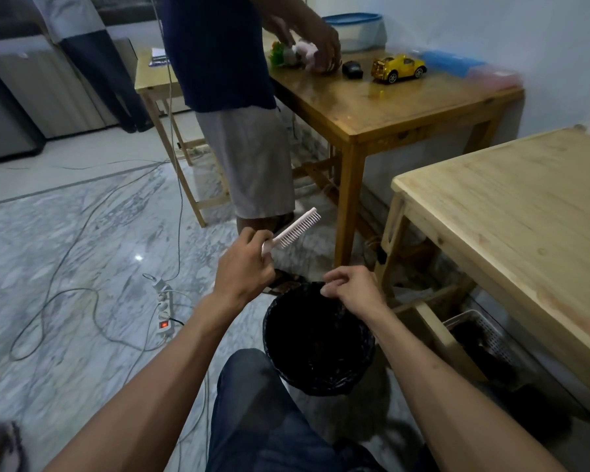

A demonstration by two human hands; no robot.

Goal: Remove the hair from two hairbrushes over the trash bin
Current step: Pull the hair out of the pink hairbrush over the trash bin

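**Pink brush held up beside a black-lined bin on a marble floor**

Where the frame begins at the upper left, a grey cabinet front (pixel 31 93) stands against the wall, and below it a pale, grey-veined marble floor (pixel 82 233) spreads across the whole left half. Thin cables (pixel 65 301) loop over that floor toward a white power strip (pixel 164 310) with a lit red switch, left of centre.

At upper centre a second person (pixel 232 97) in a dark top and light shorts stands at a varnished wooden table (pixel 389 110), hands on small toys; a yellow toy car (pixel 398 68) and a blue-lidded container (pixel 355 30) sit further right on it.

Just above mid-frame the left hand (pixel 244 270) is closed around the handle of a pink hairbrush (pixel 292 231), whose toothed head angles up and to the right, above and left of the bin. Right of it, the right hand (pixel 351 289) hovers over the far rim of the trash bin (pixel 317 338), thumb and fingertips pinched together; whether hair is between them cannot be told. The bin, lined in black, stands on the floor at lower centre.

A pale unfinished wooden table (pixel 511 226) fills the right side, with a white perforated basket (pixel 484 332) beneath it.
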